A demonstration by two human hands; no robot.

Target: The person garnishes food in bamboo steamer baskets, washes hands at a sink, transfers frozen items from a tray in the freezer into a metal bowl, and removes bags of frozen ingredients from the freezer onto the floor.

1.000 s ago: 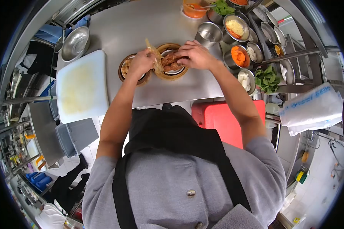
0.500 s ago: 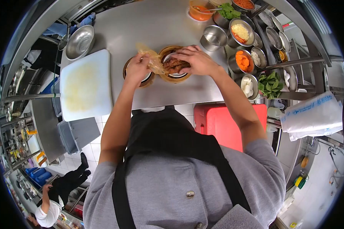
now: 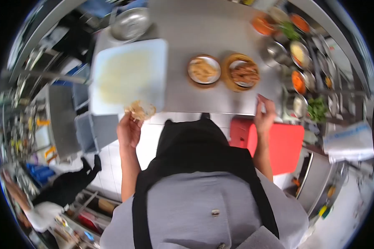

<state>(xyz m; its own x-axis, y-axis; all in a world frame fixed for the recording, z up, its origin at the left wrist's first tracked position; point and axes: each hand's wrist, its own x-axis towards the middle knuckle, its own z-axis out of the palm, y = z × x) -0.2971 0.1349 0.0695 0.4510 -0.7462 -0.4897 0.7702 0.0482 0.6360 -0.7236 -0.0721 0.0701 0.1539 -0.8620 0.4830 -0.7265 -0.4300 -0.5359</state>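
Observation:
My left hand (image 3: 130,129) pinches a crumpled, yellowish plastic bag (image 3: 141,110) beside the front edge of the white cutting board (image 3: 129,76). My right hand (image 3: 265,114) is at the table's front edge with its fingers apart and nothing visible in it. Two round steamer baskets stand side by side on the steel table. Brown chicken-like pieces (image 3: 244,74) fill the dish in the right basket (image 3: 227,79). Pale yellow pieces (image 3: 203,69) lie in the dish in the left basket (image 3: 202,85). Neither hand touches the baskets. The picture is blurred by motion.
A metal bowl (image 3: 131,25) stands behind the cutting board. Several containers of vegetables, with carrots (image 3: 298,81) among them, line the right side. A red box (image 3: 274,145) is below the table's front edge. Another person (image 3: 43,211) is at the lower left.
Both hands have left the baskets. My left hand has moved left and toward me with the bag; my right hand has let go of the brown pieces and drawn back. The view has shifted.

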